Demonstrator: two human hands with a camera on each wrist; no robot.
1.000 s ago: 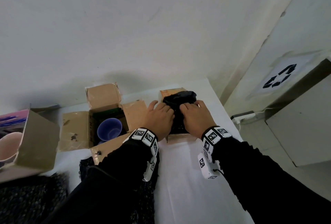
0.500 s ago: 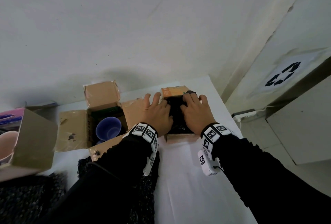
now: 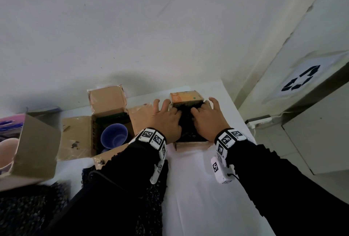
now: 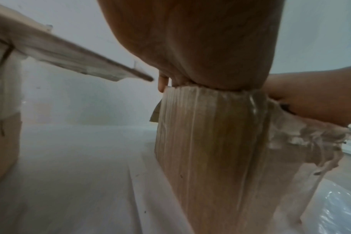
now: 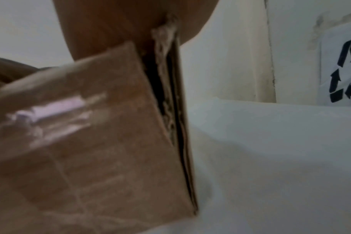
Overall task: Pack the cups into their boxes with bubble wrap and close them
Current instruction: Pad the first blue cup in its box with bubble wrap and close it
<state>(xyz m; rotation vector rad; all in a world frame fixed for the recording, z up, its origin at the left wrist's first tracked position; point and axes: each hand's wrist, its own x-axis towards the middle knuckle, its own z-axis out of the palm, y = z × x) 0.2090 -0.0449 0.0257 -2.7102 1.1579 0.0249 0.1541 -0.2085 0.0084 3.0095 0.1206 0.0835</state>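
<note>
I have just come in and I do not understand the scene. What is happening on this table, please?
A person is packing cups into cardboard boxes. Both hands, left hand and right hand, press dark bubble wrap down into the small box, whose flaps are not yet closed. Beside it, an open box holds a blue cup, unwrapped. Another box at the left edge holds a pink cup.

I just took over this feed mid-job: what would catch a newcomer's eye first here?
Both hands, the left hand and right hand, press dark bubble wrap down into a small cardboard box at the table's far right. Left of it an open box shows a blue cup inside, unwrapped. A recycling sign hangs on the right wall.
</note>
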